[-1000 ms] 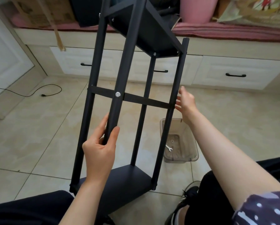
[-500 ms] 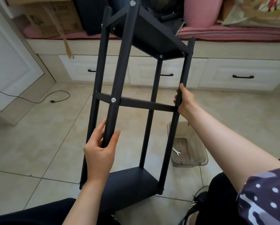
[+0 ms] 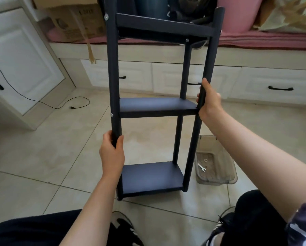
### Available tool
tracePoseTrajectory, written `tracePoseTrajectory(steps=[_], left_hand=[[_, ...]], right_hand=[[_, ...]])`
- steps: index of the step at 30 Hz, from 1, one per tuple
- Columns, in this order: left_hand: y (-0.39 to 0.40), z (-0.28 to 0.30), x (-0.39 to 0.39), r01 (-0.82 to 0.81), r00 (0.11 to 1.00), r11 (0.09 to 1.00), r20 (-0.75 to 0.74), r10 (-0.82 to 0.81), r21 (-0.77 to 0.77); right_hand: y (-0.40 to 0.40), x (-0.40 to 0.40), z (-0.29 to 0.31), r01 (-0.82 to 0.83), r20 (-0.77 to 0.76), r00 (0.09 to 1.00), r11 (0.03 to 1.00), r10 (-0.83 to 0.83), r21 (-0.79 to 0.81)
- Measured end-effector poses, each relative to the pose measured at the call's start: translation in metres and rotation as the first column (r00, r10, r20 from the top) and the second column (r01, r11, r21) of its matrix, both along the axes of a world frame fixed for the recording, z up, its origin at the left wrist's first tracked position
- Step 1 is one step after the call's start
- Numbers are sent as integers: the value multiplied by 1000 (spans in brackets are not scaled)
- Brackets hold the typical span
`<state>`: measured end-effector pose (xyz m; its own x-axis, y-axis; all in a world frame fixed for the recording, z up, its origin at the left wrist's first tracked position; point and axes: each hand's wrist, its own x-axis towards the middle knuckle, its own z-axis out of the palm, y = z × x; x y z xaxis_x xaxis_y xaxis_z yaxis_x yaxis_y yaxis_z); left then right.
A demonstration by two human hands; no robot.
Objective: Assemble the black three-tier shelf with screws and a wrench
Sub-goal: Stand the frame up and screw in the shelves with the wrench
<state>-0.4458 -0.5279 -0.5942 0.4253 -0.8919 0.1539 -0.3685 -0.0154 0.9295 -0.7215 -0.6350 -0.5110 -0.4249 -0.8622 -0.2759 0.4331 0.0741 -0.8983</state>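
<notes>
The black three-tier shelf [image 3: 155,105] stands upright on the tiled floor in front of me, all three boards fitted between four round posts. My left hand [image 3: 112,153] grips the front left post between the middle and bottom tiers. My right hand [image 3: 209,102] grips the front right post at the height of the middle tier. Silver screw heads show on the left post. A small silver wrench [image 3: 201,167] lies in a clear plastic tray [image 3: 217,180] on the floor, right of the shelf's base.
White drawers with black handles [image 3: 280,88] run along the back under a pink-cushioned bench. A cardboard box [image 3: 74,23] sits on the bench at left. A black cable [image 3: 60,105] trails over the floor at left. My knees and shoes are at the bottom edge.
The shelf has turned from an angled, corner-on pose to face me squarely. My right hand went from reaching to gripping the right post. My left hand kept its hold.
</notes>
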Motion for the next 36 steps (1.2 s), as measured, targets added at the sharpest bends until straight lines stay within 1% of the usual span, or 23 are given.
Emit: tracePoseTrajectory(steps=[4, 9, 14, 16, 17, 19, 21, 23, 25, 28, 30, 31, 33, 36], left_hand=[[9, -6, 2, -87, 996, 992, 13, 86, 88], [28, -18, 3, -85, 996, 980, 16, 83, 178], [35, -16, 0, -125, 990, 963, -25, 135, 239], [38, -12, -2, -144, 987, 952, -31, 158, 272], [40, -9, -3, -160, 985, 948, -20, 172, 275], [45, 0, -5, -210, 977, 948, 8, 214, 240], [52, 13, -6, -252, 967, 952, 5, 255, 173], [58, 28, -6, -244, 970, 965, 5, 245, 100], [64, 45, -5, -199, 980, 979, -10, 200, 34], [68, 71, -2, -154, 987, 986, -63, 150, -65], [69, 91, 1, -134, 985, 980, -127, 116, -145], [68, 101, 2, -118, 985, 976, -145, 92, -185], [67, 120, 4, -89, 989, 965, -135, 57, -248], [65, 140, 6, -40, 993, 947, -121, 2, -318]], right_hand=[[21, 11, 1, 21, 15, 1000, 1000, -20, -12], [53, 21, -2, 7, -115, 993, 999, -11, -32], [80, 18, -5, -47, -112, 993, 996, 38, -77], [91, 17, -6, -61, -174, 984, 994, 45, -88], [96, 16, -5, -68, -228, 973, 993, 44, -97], [107, 13, -3, -92, -363, 931, 990, 45, -111], [116, 6, 1, -145, -478, 876, 982, 69, -124], [124, -2, 5, -212, -578, 807, 973, 120, -94], [130, -9, 9, -276, -660, 725, 961, 195, -19], [139, -17, 22, -367, -692, 648, 926, 319, 84], [145, -19, 36, -410, -707, 614, 907, 349, 92], [148, -20, 43, -429, -711, 610, 900, 350, 76], [153, -19, 55, -463, -700, 617, 885, 359, 45], [159, -19, 67, -502, -685, 612, 863, 396, 51]])
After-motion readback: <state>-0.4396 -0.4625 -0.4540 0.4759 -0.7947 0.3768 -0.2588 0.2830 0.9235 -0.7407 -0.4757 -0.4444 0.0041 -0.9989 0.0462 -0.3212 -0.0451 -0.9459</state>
